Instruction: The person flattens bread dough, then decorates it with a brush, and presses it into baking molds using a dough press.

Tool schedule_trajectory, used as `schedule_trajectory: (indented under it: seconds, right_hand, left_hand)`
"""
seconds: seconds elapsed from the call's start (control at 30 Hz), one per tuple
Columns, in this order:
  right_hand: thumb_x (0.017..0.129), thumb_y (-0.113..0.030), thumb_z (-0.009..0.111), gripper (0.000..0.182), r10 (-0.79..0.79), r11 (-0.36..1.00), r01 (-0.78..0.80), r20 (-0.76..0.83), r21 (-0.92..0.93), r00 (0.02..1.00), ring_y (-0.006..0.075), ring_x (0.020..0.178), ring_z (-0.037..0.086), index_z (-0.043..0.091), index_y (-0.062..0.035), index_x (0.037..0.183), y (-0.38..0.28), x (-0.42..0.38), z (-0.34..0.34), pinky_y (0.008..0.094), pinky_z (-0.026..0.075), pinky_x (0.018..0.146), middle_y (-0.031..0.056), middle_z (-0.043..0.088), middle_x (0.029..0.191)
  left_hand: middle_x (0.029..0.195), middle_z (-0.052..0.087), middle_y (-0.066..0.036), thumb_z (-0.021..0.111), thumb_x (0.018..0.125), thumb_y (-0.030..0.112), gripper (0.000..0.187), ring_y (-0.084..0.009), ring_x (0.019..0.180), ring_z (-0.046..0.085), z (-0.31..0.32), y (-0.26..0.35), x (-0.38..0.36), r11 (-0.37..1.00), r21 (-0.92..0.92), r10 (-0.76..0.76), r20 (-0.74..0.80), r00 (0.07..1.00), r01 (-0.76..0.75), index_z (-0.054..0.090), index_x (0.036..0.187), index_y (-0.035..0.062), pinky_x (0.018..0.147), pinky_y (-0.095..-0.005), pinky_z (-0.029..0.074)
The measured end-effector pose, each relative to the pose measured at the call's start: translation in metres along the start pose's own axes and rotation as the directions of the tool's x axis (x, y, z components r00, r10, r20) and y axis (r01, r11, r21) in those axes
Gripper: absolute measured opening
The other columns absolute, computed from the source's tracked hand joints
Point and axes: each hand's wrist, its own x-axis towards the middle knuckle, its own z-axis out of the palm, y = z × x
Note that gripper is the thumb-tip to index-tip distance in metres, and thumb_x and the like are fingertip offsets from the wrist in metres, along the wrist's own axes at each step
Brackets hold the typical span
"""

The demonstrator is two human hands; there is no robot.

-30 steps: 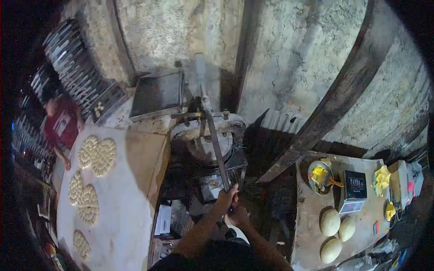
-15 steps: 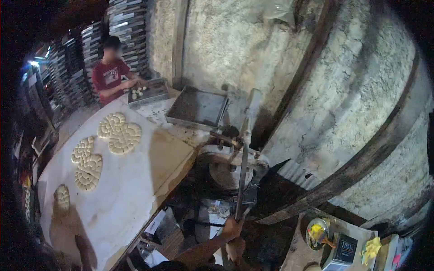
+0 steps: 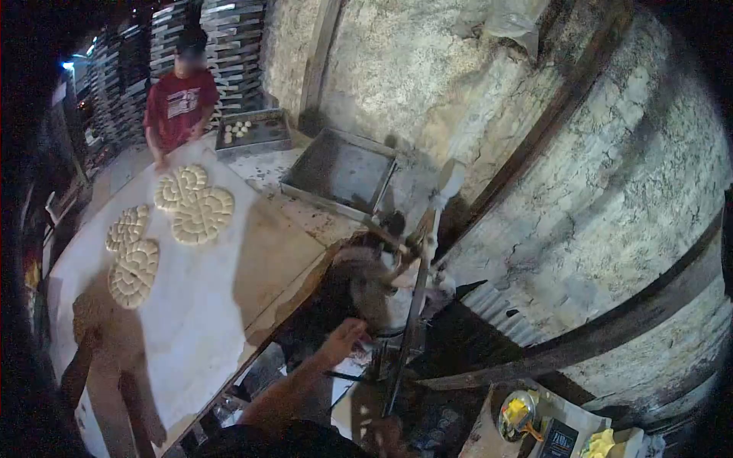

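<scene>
My left hand (image 3: 345, 342) is raised beside the lower part of a long metal lever (image 3: 412, 313), its fingers loosely apart and somewhat blurred, with nothing clearly held. Lower down, in shadow near the bottom edge, my right hand (image 3: 385, 435) is closed round the lever's lower end. The lever slants up past a press-like machine (image 3: 397, 305), partly hidden behind it. To the left, dough sheets (image 3: 200, 215) (image 3: 134, 273) divided into small pieces lie on the pale worktable (image 3: 191, 305).
Across the table stands a person in a red shirt (image 3: 182, 107), a hand at the table's edge. A tray with dough balls (image 3: 252, 131) and a dark tray (image 3: 340, 172) sit behind. At lower right are a metal bowl (image 3: 517, 416) and a black box (image 3: 559, 439).
My left hand has come off the lever and moved up and left. My right hand has moved lower. The other person's hands have left the tray of dough balls. The view has shifted.
</scene>
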Motion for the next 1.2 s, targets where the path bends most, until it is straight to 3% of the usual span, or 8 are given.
schedule_trajectory:
  seconds: [0.2,0.33,0.47,0.63,0.7,0.83,1.0,1.2]
  right_hand:
    - [0.091,-0.022,0.063,0.031,0.047,0.995,-0.045,0.015,-0.088,0.999,0.0378,0.09,0.067,0.064,0.0008,0.112,-0.013,0.01,-0.001,0.0462,0.052,0.077,0.0212,0.068,0.1]
    - [0.09,-0.021,0.064,0.031,0.14,0.952,-0.145,-0.039,-0.27,0.989,0.0381,0.088,0.066,0.064,0.0002,0.112,-0.054,0.012,-0.072,0.0465,0.052,0.075,0.0219,0.067,0.1]
    - [0.089,-0.021,0.064,0.031,0.143,0.806,-0.243,-0.22,-0.54,0.965,0.0384,0.087,0.066,0.064,-0.0004,0.112,-0.104,0.015,-0.142,0.0467,0.052,0.074,0.0226,0.067,0.1]
    - [0.089,-0.02,0.064,0.031,0.067,0.495,-0.413,-0.441,-0.764,0.895,0.0388,0.085,0.066,0.064,-0.0011,0.112,-0.155,-0.003,-0.2,0.0471,0.052,0.072,0.0235,0.066,0.1]
    - [0.088,-0.02,0.064,0.031,0.012,0.37,-0.483,-0.516,-0.794,0.857,0.039,0.085,0.066,0.064,-0.0014,0.112,-0.169,-0.015,-0.216,0.0472,0.052,0.072,0.0238,0.066,0.099]
    - [0.088,-0.02,0.065,0.03,-0.118,0.174,-0.611,-0.633,-0.772,0.765,0.0394,0.083,0.065,0.064,-0.002,0.112,-0.199,-0.033,-0.238,0.0475,0.051,0.07,0.0245,0.065,0.099]
    - [0.09,-0.023,0.061,0.029,-0.524,0.305,-0.663,-0.702,-0.683,0.482,0.0382,0.084,0.064,0.063,-0.0022,0.11,-0.243,0.061,-0.294,0.0463,0.05,0.072,0.0241,0.064,0.099]
    - [0.1,-0.033,0.05,0.033,-0.652,0.756,-0.063,-0.739,-0.652,-0.169,0.0339,0.089,0.06,0.059,-0.0015,0.103,-0.324,0.328,-0.419,0.0422,0.047,0.08,0.0213,0.062,0.096]
  left_hand:
    - [0.099,0.064,-0.011,0.057,0.1,0.026,0.028,-0.022,0.091,0.062,-0.001,0.153,0.142,0.73,0.555,0.447,0.052,0.893,-0.398,0.056,0.114,0.0024,0.084,-0.0377,0.049]
    - [0.092,0.068,-0.018,0.055,0.1,0.033,0.031,-0.0336,0.089,0.066,-0.025,0.199,0.253,0.236,0.833,0.651,0.247,0.718,-0.501,0.065,0.103,0.003,0.082,-0.0478,0.049]
    - [0.086,0.069,-0.024,0.046,0.098,0.051,0.054,-0.042,0.082,0.066,-0.045,0.186,0.308,-0.134,0.903,0.213,0.43,0.877,-0.409,0.069,0.103,0.0017,0.081,-0.0536,0.051]
    - [0.054,0.061,-0.012,0.036,0.101,0.054,0.071,-0.0295,0.055,0.065,-0.046,0.177,0.329,-0.081,0.9,0.224,0.435,0.872,-0.428,0.066,0.059,0.0058,0.053,-0.0434,0.052]
    - [0.05,0.058,-0.008,0.037,0.102,0.053,0.07,-0.0278,0.048,0.061,-0.054,0.164,0.338,-0.118,0.858,0.411,0.5,0.762,-0.5,0.065,0.056,0.0065,0.047,-0.0422,0.049]
    - [0.055,0.061,-0.009,0.042,0.101,0.048,0.064,-0.0282,0.055,0.065,-0.048,0.195,0.323,-0.058,0.884,0.266,0.461,0.846,-0.464,0.065,0.058,0.0068,0.052,-0.0431,0.051]
    - [0.068,0.068,-0.013,0.046,0.1,0.045,0.052,-0.0314,0.07,0.07,-0.043,0.221,0.314,-0.008,0.894,0.239,0.437,0.867,-0.448,0.071,0.074,0.0071,0.06,-0.0456,0.054]
    - [0.069,0.069,-0.012,0.046,0.101,0.044,0.046,-0.0328,0.067,0.069,-0.042,0.215,0.296,-0.051,0.914,0.23,0.404,0.886,-0.403,0.071,0.092,0.0066,0.059,-0.0448,0.054]
